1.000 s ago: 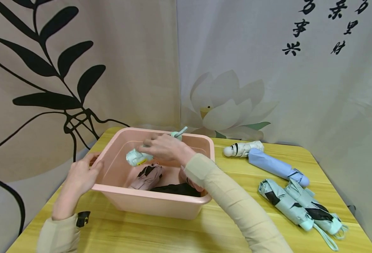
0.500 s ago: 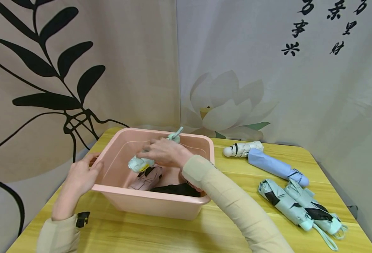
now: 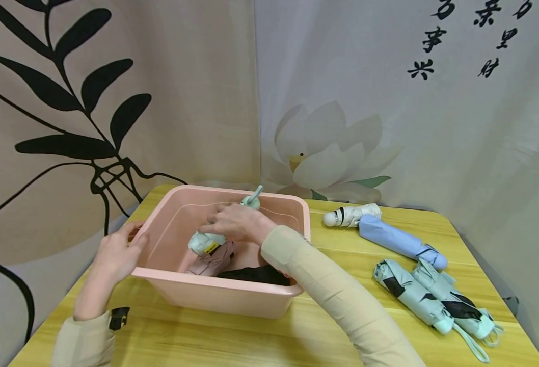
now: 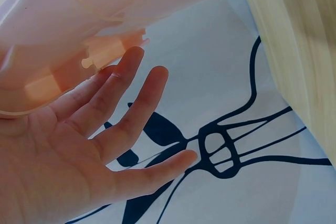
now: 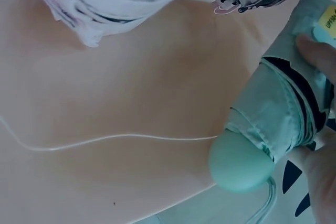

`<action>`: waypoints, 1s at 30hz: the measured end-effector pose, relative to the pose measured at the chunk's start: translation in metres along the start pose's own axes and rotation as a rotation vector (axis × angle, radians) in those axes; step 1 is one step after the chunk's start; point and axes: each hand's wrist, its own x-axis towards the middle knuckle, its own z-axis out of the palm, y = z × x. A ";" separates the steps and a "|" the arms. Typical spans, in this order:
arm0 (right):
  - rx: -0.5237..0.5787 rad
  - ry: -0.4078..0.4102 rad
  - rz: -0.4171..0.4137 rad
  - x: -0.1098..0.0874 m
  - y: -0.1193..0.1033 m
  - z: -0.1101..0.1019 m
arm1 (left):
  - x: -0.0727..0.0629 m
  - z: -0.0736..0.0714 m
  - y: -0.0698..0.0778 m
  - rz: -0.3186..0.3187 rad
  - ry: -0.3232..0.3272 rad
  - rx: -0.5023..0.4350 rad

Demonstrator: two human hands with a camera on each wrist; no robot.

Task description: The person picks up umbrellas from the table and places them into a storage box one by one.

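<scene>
In the head view my right hand (image 3: 237, 223) grips a mint-green folded umbrella (image 3: 207, 243) inside the pink plastic bin (image 3: 219, 302). The right wrist view shows the umbrella's rounded handle (image 5: 241, 162), a dark strap across the cloth and a yellow label. It lies tilted, its handle end near the far rim and its other end over a folded pink umbrella (image 3: 214, 261). My left hand (image 3: 119, 252) is at the bin's left rim. The left wrist view shows its fingers (image 4: 134, 111) extended and spread, some of them close under the rim.
A black folded item (image 3: 255, 275) lies in the bin's front part. On the table (image 3: 196, 339) to the right are a white folded umbrella (image 3: 356, 216), a blue one (image 3: 398, 241) and two mint-green ones (image 3: 413, 293). A printed curtain (image 3: 196, 102) hangs behind.
My right hand has lowered the mint-green umbrella slightly into the bin, its label end shifting down and right toward the pink umbrella. My left hand has stayed at the rim.
</scene>
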 end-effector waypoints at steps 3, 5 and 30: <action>-0.032 -0.008 -0.017 0.002 -0.001 -0.001 | 0.000 0.000 -0.001 0.001 -0.008 0.001; -0.057 0.002 -0.033 0.003 -0.001 -0.002 | 0.001 -0.001 -0.001 0.000 -0.012 0.003; 0.228 0.186 0.231 -0.047 0.018 -0.052 | 0.002 0.000 -0.001 -0.003 0.013 -0.004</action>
